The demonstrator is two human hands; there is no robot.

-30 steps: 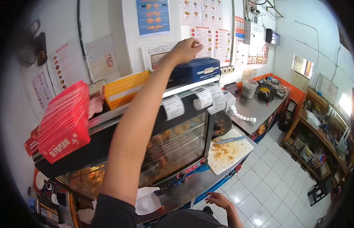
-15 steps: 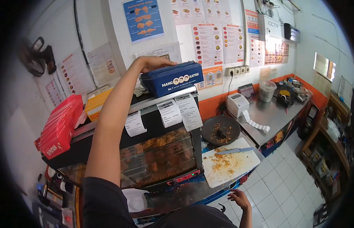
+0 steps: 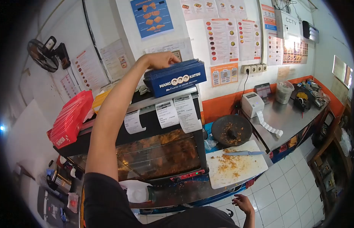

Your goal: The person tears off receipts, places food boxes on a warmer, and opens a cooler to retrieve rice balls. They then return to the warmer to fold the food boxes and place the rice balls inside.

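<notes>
My left hand (image 3: 162, 60) reaches up to the top of a stack of folded blue boxes (image 3: 180, 81), its fingers bent over the upper back edge; whether it pinches one is hidden. The stack rests on a glass display warmer (image 3: 158, 155) with fried food inside. Three printed receipts (image 3: 167, 114) hang from the warmer's top edge. Low at the right, my right hand (image 3: 243, 203) hangs over the floor, fingers apart and holding nothing. Above it lies a white cutting board (image 3: 238, 167) with crumbs and a knife (image 3: 244, 153).
Folded red boxes (image 3: 72, 117) stand on the warmer's left end. A dark stone mortar (image 3: 231, 130) is behind the board. On the steel counter (image 3: 277, 125) are a label printer (image 3: 252, 104) and a tub (image 3: 284, 92). A white container (image 3: 137, 192) sits below the warmer.
The view has shifted, so most fixed things appear further right. My left hand has moved along the top of the blue stack, its fingers now more bent. My right hand stays low and open.
</notes>
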